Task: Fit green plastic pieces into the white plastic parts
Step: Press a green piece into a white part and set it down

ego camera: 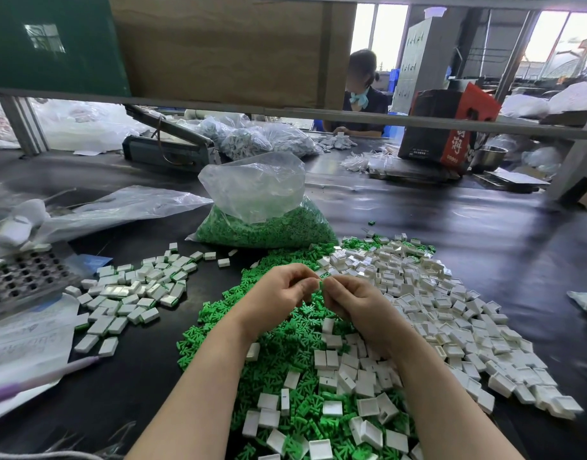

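My left hand (280, 292) and my right hand (355, 303) meet fingertip to fingertip above a heap of loose green pieces (279, 346). Between the fingertips a small green piece (321, 285) shows; both hands pinch around it. Whether a white part is also held is hidden by the fingers. Open white parts (451, 313) lie heaped to the right and in front. A pile of white parts with green inside (133, 293) lies to the left.
A clear bag of green pieces (265, 220) stands behind the heaps. A perforated metal tray (23, 280), papers (26, 343) and plastic bags (119, 207) sit left. Across the black table another person (362, 94) works beside a dark carton (448, 124).
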The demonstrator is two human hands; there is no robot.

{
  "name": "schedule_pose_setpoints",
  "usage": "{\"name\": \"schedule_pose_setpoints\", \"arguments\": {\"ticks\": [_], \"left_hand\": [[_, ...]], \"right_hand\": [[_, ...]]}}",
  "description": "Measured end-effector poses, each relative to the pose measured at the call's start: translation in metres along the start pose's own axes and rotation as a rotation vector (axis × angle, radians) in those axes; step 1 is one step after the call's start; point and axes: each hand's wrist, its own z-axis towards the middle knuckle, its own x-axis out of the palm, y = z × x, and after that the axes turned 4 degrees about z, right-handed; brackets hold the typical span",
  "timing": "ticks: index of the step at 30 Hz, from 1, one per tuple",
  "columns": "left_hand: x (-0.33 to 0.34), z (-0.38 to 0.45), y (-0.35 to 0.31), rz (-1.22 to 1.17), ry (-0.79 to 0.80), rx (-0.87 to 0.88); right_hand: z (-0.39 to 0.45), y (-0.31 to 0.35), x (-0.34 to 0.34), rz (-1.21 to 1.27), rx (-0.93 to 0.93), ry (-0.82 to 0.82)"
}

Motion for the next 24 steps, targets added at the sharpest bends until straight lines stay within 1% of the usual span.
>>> {"name": "schedule_pose_setpoints", "arguments": {"ticks": [4, 6, 9, 12, 17, 22, 24], "left_hand": [[-0.001, -0.001, -0.003, -0.069, -0.014, 0.018], [0.0, -0.002, -0.005, -0.102, -0.026, 0.026], [0.002, 0.0, -0.008, -0.039, -0.079, 0.054], [0.004, 0.001, -0.009, 0.001, -0.152, 0.082], [0.01, 0.003, -0.013, -0.003, -0.22, 0.111], [0.014, 0.004, -0.015, -0.045, -0.245, 0.11], [0.014, 0.003, -0.016, -0.048, -0.247, 0.112]], "right_hand": [[0.0, 0.003, -0.001, 0.132, 0.033, -0.028], [0.0, 0.002, -0.001, 0.203, 0.075, -0.016], [0.001, -0.002, -0.003, 0.313, 0.15, 0.039], [0.002, -0.003, -0.002, 0.345, 0.19, 0.103], [0.002, 0.0, -0.001, 0.483, 0.207, 0.158], [-0.001, 0.002, -0.001, 0.619, 0.192, 0.129], [-0.001, 0.002, 0.0, 0.636, 0.189, 0.116]]}}
